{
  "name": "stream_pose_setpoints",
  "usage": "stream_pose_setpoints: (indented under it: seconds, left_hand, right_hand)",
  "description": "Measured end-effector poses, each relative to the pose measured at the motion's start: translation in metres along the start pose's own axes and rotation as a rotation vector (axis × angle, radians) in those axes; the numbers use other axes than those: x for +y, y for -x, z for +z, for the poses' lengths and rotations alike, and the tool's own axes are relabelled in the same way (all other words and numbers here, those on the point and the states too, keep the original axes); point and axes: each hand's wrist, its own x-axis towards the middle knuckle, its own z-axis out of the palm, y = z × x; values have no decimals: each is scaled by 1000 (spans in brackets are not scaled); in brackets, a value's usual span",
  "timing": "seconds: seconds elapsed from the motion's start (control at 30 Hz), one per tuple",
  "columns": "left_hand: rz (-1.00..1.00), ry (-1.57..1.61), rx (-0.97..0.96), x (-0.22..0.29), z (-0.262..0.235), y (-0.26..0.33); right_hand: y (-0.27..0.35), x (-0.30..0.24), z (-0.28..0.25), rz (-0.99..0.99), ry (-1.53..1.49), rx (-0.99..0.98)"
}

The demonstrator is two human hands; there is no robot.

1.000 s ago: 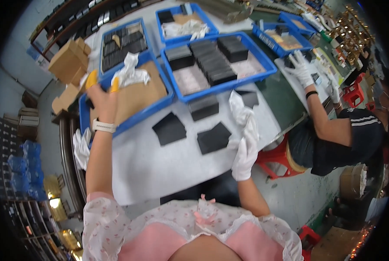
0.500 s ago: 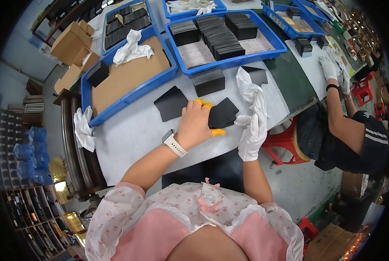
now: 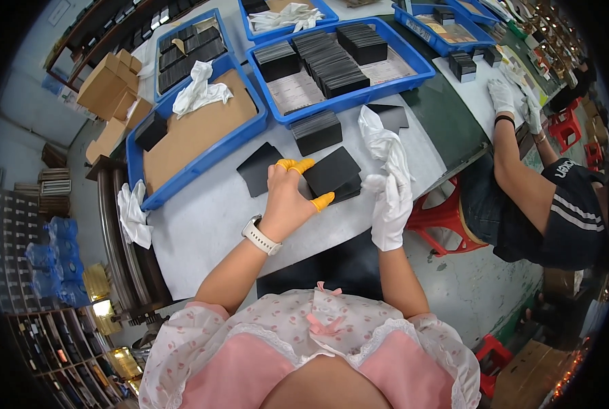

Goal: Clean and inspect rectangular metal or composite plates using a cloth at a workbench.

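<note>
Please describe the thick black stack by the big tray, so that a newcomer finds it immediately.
Find the big blue tray, upper middle. Right in front of it, the stack rests on the white sheet, thicker than the flat black cards near the left hand.

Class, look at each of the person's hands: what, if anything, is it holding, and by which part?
The left hand holds a black card by its left edge. Whether the gloved right hand holds anything cannot be told.
</note>
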Motion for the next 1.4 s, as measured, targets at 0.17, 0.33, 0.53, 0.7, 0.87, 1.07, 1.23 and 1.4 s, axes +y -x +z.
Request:
stream_pose_setpoints:
  seconds: [0.17, 0.33, 0.53, 0.7, 0.87, 1.07, 1.23, 1.4]
  left_hand:
    - [-36, -77, 58, 24, -17, 8]
    - [136, -10, 35, 36, -29, 22]
    - [112, 69, 7, 39, -36, 31]
    - [133, 122, -118, 45, -33, 38]
    - [102, 185, -97, 49, -31, 43]
    - [22, 307, -118, 48, -37, 43]
    - [55, 168, -46, 48, -37, 45]
    - [49, 161, -36, 51, -39, 45]
  right_hand:
    - [31, -47, 33, 233, -159, -176]
    - [21, -63, 36, -85, 1319, -181]
    - [-17, -81, 34, 196, 149, 152]
    - [-2, -65, 38, 298, 382, -84]
    - [-10, -71, 28, 276, 284, 225]
    - [-8, -84, 1, 194, 472, 285]
    - [5, -81, -5, 259, 405, 233]
    - [15, -80, 4, 337, 381, 149]
